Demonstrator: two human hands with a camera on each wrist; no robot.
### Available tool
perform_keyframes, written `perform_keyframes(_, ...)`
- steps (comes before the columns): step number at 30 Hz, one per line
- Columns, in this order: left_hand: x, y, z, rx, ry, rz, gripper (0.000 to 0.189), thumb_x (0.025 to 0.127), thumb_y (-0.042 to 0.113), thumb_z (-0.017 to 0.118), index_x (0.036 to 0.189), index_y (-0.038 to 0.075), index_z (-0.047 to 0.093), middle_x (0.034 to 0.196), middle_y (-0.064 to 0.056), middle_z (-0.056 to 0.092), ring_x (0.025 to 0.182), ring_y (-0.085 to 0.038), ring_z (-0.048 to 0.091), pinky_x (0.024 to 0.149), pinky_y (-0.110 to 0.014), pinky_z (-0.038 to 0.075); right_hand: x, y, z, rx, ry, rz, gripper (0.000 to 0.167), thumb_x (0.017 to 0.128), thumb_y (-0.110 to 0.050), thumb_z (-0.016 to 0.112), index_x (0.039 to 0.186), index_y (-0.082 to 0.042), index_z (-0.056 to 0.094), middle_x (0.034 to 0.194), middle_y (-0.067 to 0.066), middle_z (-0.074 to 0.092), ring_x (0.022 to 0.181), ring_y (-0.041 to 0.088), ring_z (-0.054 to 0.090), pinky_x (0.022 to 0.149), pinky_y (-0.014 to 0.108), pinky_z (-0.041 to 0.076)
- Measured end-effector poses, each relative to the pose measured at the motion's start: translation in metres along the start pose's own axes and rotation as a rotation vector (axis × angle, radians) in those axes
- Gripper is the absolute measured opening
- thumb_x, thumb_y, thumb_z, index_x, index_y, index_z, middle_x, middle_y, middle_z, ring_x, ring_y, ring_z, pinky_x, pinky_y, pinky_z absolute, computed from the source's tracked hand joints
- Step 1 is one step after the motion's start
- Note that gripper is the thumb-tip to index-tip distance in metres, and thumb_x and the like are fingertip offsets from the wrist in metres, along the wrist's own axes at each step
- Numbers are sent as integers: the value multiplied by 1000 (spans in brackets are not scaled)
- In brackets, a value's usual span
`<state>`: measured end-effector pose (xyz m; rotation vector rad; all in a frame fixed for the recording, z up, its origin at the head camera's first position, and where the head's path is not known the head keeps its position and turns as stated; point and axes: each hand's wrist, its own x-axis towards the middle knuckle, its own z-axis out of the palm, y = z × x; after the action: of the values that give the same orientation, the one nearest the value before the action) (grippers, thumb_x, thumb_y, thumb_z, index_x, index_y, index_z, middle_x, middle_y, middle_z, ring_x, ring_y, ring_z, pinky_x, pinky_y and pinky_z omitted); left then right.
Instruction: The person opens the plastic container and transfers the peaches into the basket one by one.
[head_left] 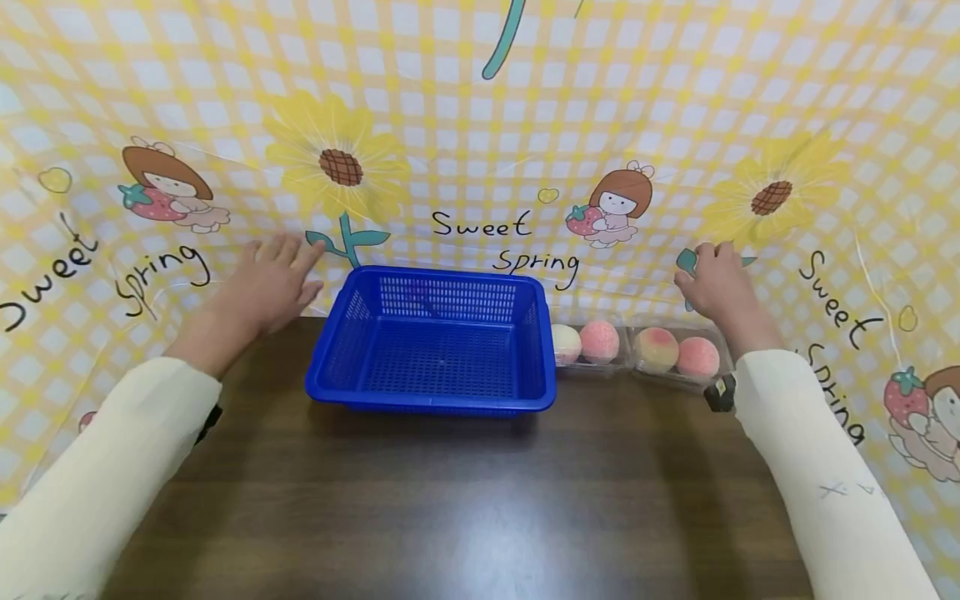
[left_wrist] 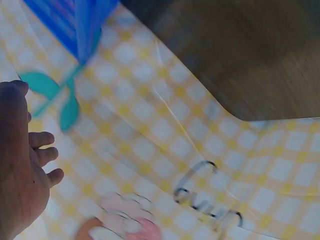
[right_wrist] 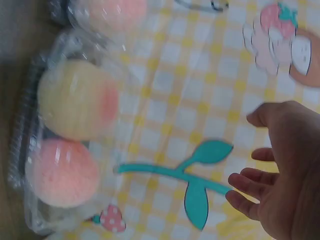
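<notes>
A blue plastic basket [head_left: 431, 404] with perforated walls stands at the back of the dark table; nothing shows inside it. My left hand [head_left: 273, 279] hovers to the left of it, fingers spread and holding nothing. To the basket's right are two clear plastic boxes with peach-like fruits: one box [head_left: 624, 350] holds a pale and a pink one, the other box [head_left: 722, 354] a yellowish one with a red blush and a pink one. My right hand [head_left: 720, 283] is raised just behind the right-hand box, its fingers relaxed and apart from it. The left wrist view catches only a basket corner [left_wrist: 82, 30].
A yellow checked cloth [head_left: 480, 167] with flowers, cartoon figures and lettering hangs behind the table and round both sides. The brown wooden table top [head_left: 420, 500] stretches in front of the basket and carries a bright reflection.
</notes>
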<state>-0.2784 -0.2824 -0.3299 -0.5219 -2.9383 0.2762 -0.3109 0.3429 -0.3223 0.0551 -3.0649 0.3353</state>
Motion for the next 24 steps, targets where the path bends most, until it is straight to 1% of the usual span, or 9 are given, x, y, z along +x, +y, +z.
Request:
perform_keyframes(3, -12, 24, -1, -13, 39, 88, 60, 108, 34, 45, 157, 2, 34, 156, -32, 39, 147, -50, 33, 117, -71, 27, -10, -8, 8, 75, 38, -9, 63, 106, -33, 38, 142, 18, 31, 132, 41, 32, 111, 51, 39, 86, 65, 44)
perform_keyframes(5, -22, 40, 0, -24, 46, 133, 60, 107, 36, 47, 157, 4, 36, 157, -30, 41, 148, -48, 35, 118, -70, 28, -18, -14, 13, 118, 65, -12, 57, 105, -32, 40, 138, 14, 38, 130, 36, 37, 107, 46, 43, 83, 64, 44)
perform_keyframes(9, -44, 69, 3, -57, 32, 202, 59, 108, 35, 47, 157, 3, 38, 156, -25, 46, 147, -44, 40, 118, -67, 30, -37, -23, 28, 221, 113, -34, 48, 102, -27, 44, 131, 11, 48, 125, 30, 49, 109, 45, 55, 84, 62, 49)
perform_keyframes(11, -56, 80, 8, -84, 29, 225, 56, 108, 32, 45, 155, 2, 41, 153, -23, 51, 146, -43, 43, 118, -66, 33, -47, -25, 38, 277, 121, -49, 45, 101, -24, 45, 129, 12, 51, 120, 30, 56, 107, 46, 60, 87, 57, 53)
perform_keyframes(14, -70, 95, 13, -187, 11, 214, 52, 111, 31, 40, 154, 3, 43, 152, -20, 53, 145, -42, 45, 118, -65, 33, -63, -23, 51, 312, 137, -43, 40, 100, -22, 48, 124, 9, 56, 114, 27, 64, 104, 44, 66, 85, 55, 56)
perform_keyframes(16, -82, 104, 16, -309, -28, 173, 53, 112, 33, 37, 155, 4, 41, 155, -20, 50, 147, -42, 42, 120, -65, 31, -73, -21, 60, 311, 149, -38, 36, 100, -21, 49, 120, 7, 58, 110, 26, 67, 100, 42, 68, 82, 53, 58)
perform_keyframes(19, -100, 115, 21, -456, -71, 117, 55, 111, 36, 41, 157, 5, 39, 157, -21, 47, 149, -43, 39, 120, -67, 29, -85, -20, 72, 323, 146, -52, 31, 99, -19, 52, 117, 5, 59, 106, 24, 68, 95, 38, 69, 80, 50, 58)
perform_keyframes(21, -110, 120, 24, -500, -77, 103, 56, 109, 33, 48, 156, 5, 40, 156, -21, 47, 149, -43, 38, 119, -68, 30, -90, -20, 78, 358, 133, -68, 28, 99, -16, 52, 116, 6, 59, 105, 24, 68, 94, 36, 68, 81, 47, 57)
perform_keyframes(24, -120, 123, 30, -463, -25, 137, 53, 105, 25, 57, 153, 3, 46, 155, -20, 50, 147, -41, 42, 117, -67, 33, -99, -22, 87, 390, 107, -76, 26, 98, -14, 52, 115, 5, 58, 104, 22, 67, 92, 32, 67, 79, 40, 55)
